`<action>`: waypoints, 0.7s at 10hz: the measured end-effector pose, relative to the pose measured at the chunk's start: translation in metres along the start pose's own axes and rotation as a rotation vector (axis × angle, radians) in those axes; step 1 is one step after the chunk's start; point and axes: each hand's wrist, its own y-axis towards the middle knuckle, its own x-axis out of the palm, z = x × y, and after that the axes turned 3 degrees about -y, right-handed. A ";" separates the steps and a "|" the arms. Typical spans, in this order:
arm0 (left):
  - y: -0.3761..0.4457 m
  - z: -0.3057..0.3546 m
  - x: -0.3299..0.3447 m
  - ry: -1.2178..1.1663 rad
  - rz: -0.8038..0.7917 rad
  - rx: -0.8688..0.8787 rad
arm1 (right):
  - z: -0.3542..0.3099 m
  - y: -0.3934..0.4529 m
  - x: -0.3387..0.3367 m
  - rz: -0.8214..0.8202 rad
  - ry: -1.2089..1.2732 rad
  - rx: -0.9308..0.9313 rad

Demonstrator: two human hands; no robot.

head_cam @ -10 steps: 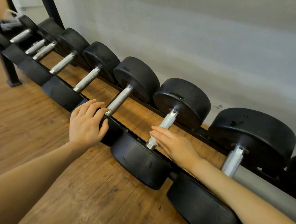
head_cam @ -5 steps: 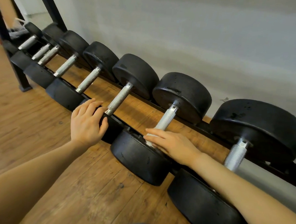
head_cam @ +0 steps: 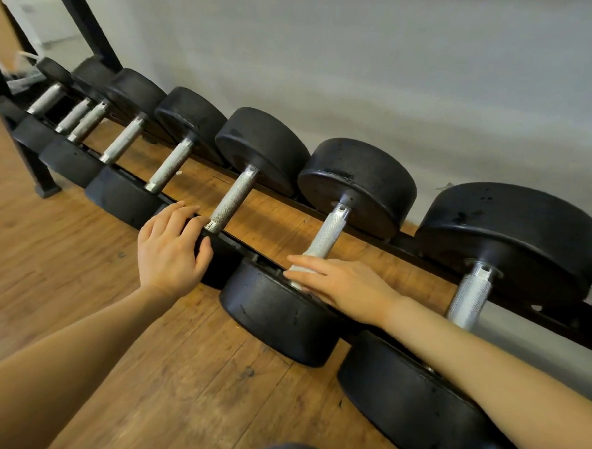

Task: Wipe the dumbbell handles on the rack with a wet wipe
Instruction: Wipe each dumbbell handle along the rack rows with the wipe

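Nearest, the right hand (head_cam: 346,288) lies with straight fingers over the near end of a knurled steel handle (head_cam: 326,238), pressing a white wipe (head_cam: 299,268) against it. The left hand (head_cam: 170,248) rests released on the next black head (head_cam: 217,261) along the rack (head_cam: 407,242). The wipe looks thin, limp and damp, best wrapped round the bar. The dumbbells look heavy, so they should stay put. Farther handles recede toward the rack's left end.
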 end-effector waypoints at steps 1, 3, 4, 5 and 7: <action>0.000 0.000 0.000 -0.005 0.002 0.003 | -0.001 0.000 -0.002 -0.012 -0.007 0.003; 0.000 -0.001 0.001 -0.008 -0.006 -0.003 | 0.002 0.001 0.000 0.059 -0.039 0.063; -0.001 -0.001 0.000 -0.009 -0.005 -0.005 | -0.001 -0.001 0.004 0.024 -0.032 0.028; -0.001 -0.001 0.000 -0.011 -0.006 -0.007 | 0.005 -0.001 0.000 0.098 -0.038 0.106; -0.001 0.000 0.000 -0.014 -0.014 -0.011 | 0.002 -0.001 0.001 -0.032 -0.099 0.004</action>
